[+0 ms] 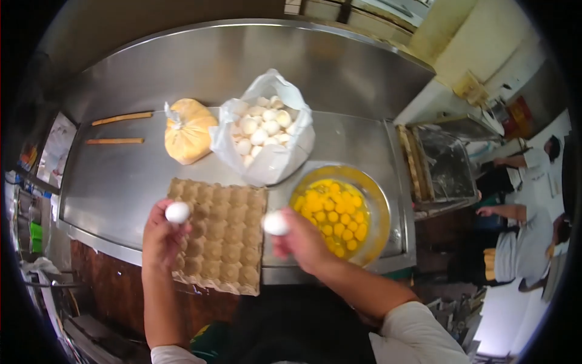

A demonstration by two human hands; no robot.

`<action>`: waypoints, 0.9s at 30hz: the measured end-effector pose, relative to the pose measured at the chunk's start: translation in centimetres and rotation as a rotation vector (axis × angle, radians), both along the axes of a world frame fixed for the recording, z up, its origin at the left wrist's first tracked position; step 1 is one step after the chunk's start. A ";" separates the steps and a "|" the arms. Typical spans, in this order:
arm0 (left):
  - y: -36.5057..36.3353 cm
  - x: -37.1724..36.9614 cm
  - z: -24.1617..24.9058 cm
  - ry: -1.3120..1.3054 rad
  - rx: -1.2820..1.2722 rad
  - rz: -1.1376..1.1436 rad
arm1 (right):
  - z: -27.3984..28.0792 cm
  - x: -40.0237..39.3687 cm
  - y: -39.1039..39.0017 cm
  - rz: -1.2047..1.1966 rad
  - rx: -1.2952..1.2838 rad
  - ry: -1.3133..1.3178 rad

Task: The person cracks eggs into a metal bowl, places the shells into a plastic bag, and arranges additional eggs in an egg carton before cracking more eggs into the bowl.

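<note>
My left hand point(163, 238) holds a white egg point(177, 212) at its fingertips, over the left edge of a cardboard egg tray point(221, 236). No eggs sit in the tray's visible cups. A second white egg point(276, 223) is gripped in my right hand point(303, 242), slightly blurred, between the tray and a metal bowl point(381, 209). Many yolks in clear egg white point(333, 212) fill the bowl. Behind the tray, an open white plastic bag point(291, 161) is heaped with eggshells point(264, 127).
A knotted bag of yellow-orange contents point(189, 136) stands left of the shell bag. Two thin wooden sticks point(115, 141) lie farther left on the steel counter point(109, 182). A glass-sided box point(445, 161) stands beyond the counter's right end, with two people point(515, 236) farther right.
</note>
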State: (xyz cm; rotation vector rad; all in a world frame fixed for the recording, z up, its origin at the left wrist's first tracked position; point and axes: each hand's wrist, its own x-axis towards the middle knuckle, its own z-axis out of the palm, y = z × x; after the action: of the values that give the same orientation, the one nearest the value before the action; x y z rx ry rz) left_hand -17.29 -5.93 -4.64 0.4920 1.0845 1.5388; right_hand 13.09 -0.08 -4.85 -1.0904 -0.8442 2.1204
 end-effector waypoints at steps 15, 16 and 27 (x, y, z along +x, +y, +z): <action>-3.4 23.4 3.2 -0.042 -0.278 -0.199 | -11.6 29.3 -17.6 -0.577 0.982 -1.178; -3.8 24.3 3.1 -0.026 -0.274 -0.198 | -11.7 29.1 -17.5 -0.588 0.981 -1.164; -6.0 30.8 -0.2 0.474 -0.057 -0.714 | -7.9 25.6 -15.2 -0.628 0.848 -0.726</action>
State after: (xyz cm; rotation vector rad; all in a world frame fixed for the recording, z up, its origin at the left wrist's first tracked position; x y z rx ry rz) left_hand 13.56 -11.92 -4.88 1.1053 1.1276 0.7728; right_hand 38.67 -15.32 -12.79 -1.3707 -1.3199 0.6864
